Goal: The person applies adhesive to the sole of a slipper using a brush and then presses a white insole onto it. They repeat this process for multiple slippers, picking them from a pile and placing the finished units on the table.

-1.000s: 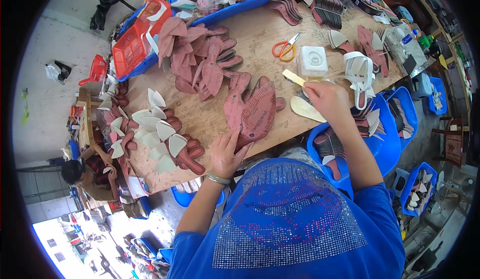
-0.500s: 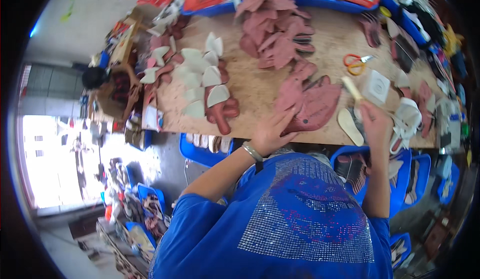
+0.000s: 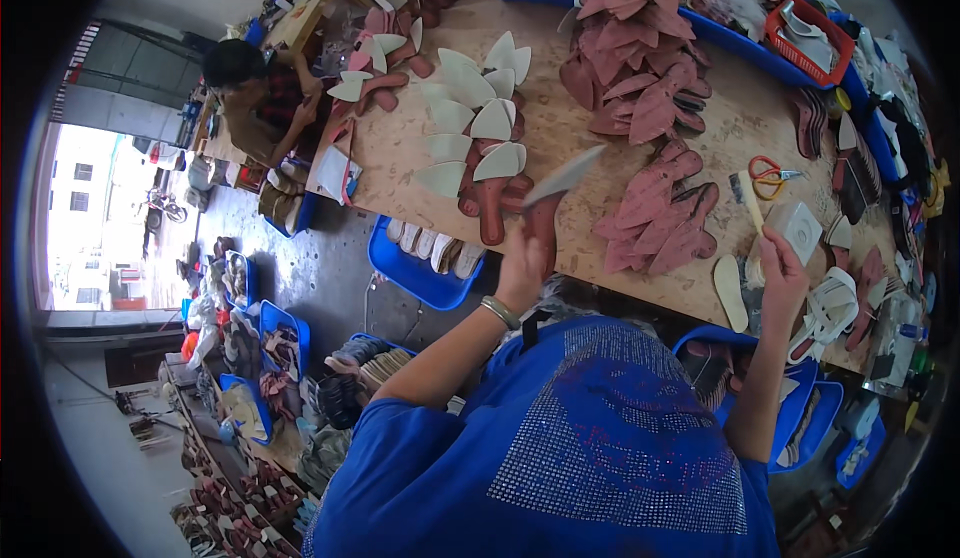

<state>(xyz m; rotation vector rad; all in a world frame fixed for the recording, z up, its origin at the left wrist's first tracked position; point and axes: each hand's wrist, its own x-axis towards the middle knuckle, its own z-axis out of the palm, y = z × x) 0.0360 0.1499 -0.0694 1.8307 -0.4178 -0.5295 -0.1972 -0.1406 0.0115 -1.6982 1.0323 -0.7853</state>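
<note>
My left hand (image 3: 520, 280) has its fingers closed round a reddish-brown shoe upper piece (image 3: 541, 226) with a pale, pointed toe piece at its top. It is lifted near the table's front edge, beside a row of similar uppers with white toe pieces (image 3: 497, 123). In my right hand (image 3: 783, 276) is a brush (image 3: 750, 202) with a pale flat handle, its dark end pointing away from me. A white square pot (image 3: 796, 230) stands just beside that hand. Between my hands lie overlapping pink upper pieces (image 3: 655, 220), with a larger heap (image 3: 640, 53) behind them.
Orange-handled scissors (image 3: 768, 180) lie beyond the brush. A cream insole (image 3: 730, 293) is near the front edge. Blue trays (image 3: 420, 276) stand below the table, and a red basket (image 3: 812, 43) sits at the back right. Another person (image 3: 255, 103) works at the left.
My left hand has left the pink pieces, moved left and taken up an upper with a pale toe piece. My right hand still holds the brush. The whole view has shifted and turned.
</note>
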